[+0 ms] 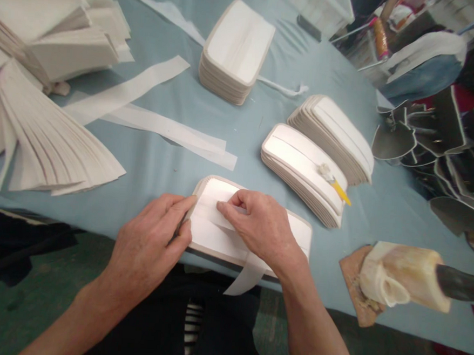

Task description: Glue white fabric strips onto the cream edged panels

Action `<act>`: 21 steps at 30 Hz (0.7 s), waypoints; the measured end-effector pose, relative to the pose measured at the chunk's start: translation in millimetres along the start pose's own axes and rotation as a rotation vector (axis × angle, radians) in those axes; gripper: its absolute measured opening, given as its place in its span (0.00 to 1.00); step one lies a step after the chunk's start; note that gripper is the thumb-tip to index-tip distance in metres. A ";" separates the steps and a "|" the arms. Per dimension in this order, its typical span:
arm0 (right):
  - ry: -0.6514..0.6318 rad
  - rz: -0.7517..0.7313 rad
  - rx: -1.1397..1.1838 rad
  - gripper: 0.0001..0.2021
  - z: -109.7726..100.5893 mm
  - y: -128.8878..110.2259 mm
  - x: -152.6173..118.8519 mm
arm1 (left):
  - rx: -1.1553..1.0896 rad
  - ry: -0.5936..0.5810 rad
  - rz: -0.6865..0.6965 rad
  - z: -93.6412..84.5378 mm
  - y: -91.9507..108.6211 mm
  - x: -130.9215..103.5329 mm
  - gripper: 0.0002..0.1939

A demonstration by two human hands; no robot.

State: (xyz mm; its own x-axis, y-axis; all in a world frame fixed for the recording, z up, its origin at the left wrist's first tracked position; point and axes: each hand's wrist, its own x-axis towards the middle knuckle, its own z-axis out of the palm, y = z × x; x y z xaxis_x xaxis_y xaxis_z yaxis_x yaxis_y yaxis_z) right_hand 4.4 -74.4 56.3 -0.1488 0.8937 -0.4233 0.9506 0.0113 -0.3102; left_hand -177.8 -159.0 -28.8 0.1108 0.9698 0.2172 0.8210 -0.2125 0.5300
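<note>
Strip-laying step in hand, by appearance. Near stack of white panels (216, 241) sits at table edge (393, 318). Left hand (151, 247) braces its left end, fingers curled. Right hand (260, 228) pinches white strip (250, 270) across its top. Next move likely needs straight alignment.

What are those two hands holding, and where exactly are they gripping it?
The left hand steadies the left end of a white rounded-rectangle panel stack. The right hand pinches a white paper strip lying across its top.

Matt white foam pads (253, 238) on smooth blue cloth (160, 161)
</note>
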 end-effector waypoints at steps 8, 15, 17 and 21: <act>-0.002 0.008 0.039 0.14 -1.3 3.5 -0.1 | -0.012 0.004 -0.005 1.6 -1.5 -0.9 0.20; -0.012 0.018 0.027 0.14 -2.1 0.4 -1.9 | -0.011 0.003 -0.016 1.3 -1.4 -1.7 0.20; -0.003 0.014 0.027 0.14 -2.2 -0.8 -2.6 | -0.008 0.007 -0.013 1.7 -1.6 -1.5 0.19; 0.002 -0.004 0.036 0.14 -1.7 -2.0 -2.1 | -0.015 0.007 -0.015 2.1 -1.5 -1.2 0.20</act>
State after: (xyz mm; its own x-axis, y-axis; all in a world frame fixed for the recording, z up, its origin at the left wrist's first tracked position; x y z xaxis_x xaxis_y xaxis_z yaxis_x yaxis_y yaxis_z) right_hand 3.3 -75.5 59.3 -0.1519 0.8945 -0.4205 0.9397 -0.0012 -0.3420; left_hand -178.1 -159.6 -31.6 0.0946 0.9720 0.2151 0.8138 -0.2000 0.5457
